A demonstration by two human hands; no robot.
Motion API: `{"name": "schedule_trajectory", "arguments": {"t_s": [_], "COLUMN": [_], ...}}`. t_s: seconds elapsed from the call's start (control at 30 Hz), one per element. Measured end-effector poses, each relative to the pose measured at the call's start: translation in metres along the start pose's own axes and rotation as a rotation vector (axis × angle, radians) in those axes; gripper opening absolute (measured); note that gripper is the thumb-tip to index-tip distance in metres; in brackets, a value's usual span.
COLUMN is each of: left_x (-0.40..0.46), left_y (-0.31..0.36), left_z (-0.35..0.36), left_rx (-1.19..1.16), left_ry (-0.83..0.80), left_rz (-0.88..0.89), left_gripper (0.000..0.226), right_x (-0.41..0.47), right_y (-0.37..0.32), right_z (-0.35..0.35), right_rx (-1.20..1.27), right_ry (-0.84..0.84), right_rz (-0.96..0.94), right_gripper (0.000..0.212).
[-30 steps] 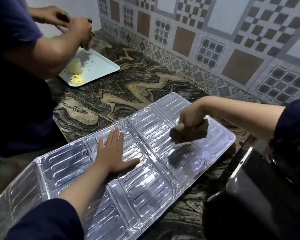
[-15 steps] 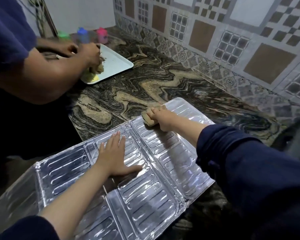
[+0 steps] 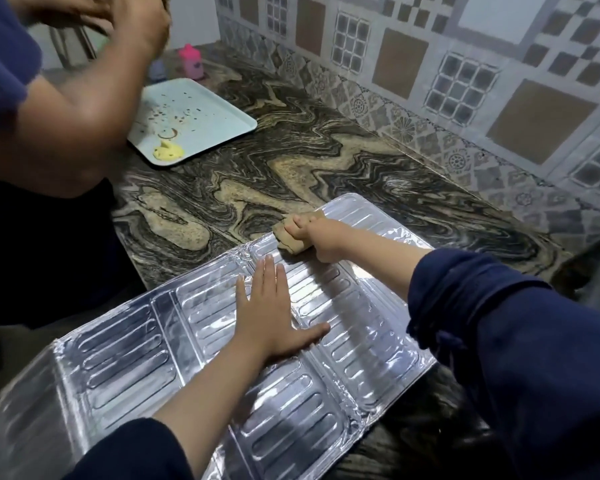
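- Your left hand (image 3: 271, 317) lies flat, palm down, on the ribbed foil panel (image 3: 129, 358); fingers straight and together, thumb spread out to the right, grasping nothing.
- Your right hand (image 3: 321, 239) is clenched round a brown scrub pad (image 3: 286, 239), knuckles up, fingers wrapped over its top.
- The pad sits on the panel's far rim, right where the foil meets the countertop (image 3: 291, 161), just beyond your left fingertips.
- The panel is unfolded in sections and lies across the near part of the counter; its near-left end hangs off the counter edge.
- Dark blue sleeves cover both your forearms; the right sleeve is pushed up.
- Far left on the counter: a pale blue tray (image 3: 201, 112) with crumbs and a yellow blob (image 3: 168, 152) near its front corner.
- A pink bottle (image 3: 192, 62) stands behind the tray, by the patterned tiled wall (image 3: 430, 64).
- A second person's arm (image 3: 84, 109) reaches over the tray's left side; their hands are raised and blurred, so the grip can't be told.
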State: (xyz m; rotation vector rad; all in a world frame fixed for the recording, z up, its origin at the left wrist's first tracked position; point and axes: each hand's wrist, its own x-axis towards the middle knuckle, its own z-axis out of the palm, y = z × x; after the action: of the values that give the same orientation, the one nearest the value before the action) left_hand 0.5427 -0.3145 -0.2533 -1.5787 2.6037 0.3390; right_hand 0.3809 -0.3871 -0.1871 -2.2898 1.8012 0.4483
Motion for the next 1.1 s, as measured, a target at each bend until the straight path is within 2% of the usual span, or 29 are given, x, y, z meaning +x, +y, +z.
{"name": "schedule_trajectory", "arguments": {"t_s": [0.1,0.23,0.33,0.73,0.9,1.0,1.1], "left_x": [0.000,-0.001,0.000,-0.002,-0.002,-0.003,-0.002], "left_y": [0.002,0.001,0.000,0.000,0.000,-0.001,-0.002], "left_z": [-0.002,-0.001,0.000,-0.002,-0.002,-0.001,-0.001], "left_rx": [-0.006,-0.020,-0.015,-0.020,-0.026,-0.029,-0.028], "left_ry": [0.004,-0.003,-0.006,-0.043,-0.040,-0.023,-0.008], "left_rz": [-0.005,-0.007,-0.006,-0.001,0.004,0.009,0.014], "left_gripper": [0.145,0.142,0.142,0.139,0.140,0.141,0.144], "right_x": [-0.011,-0.048,-0.083,-0.166,-0.171,-0.168,-0.157], "right_y": [0.001,0.011,0.018,0.033,0.034,0.031,0.031], "right_z": [-0.002,0.001,0.009,0.008,0.013,0.006,-0.014], "right_rx": [-0.015,0.025,0.037,0.165,0.103,0.109,0.138], "right_ry": [-0.029,-0.077,-0.183,-0.714,-0.804,-0.882,-0.836], "right_rz": [-0.038,-0.101,-0.140,-0.053,0.052,0.158,0.185], "right_gripper": [0.075,0.064,0.065,0.052,0.028,0.030,0.038]}}
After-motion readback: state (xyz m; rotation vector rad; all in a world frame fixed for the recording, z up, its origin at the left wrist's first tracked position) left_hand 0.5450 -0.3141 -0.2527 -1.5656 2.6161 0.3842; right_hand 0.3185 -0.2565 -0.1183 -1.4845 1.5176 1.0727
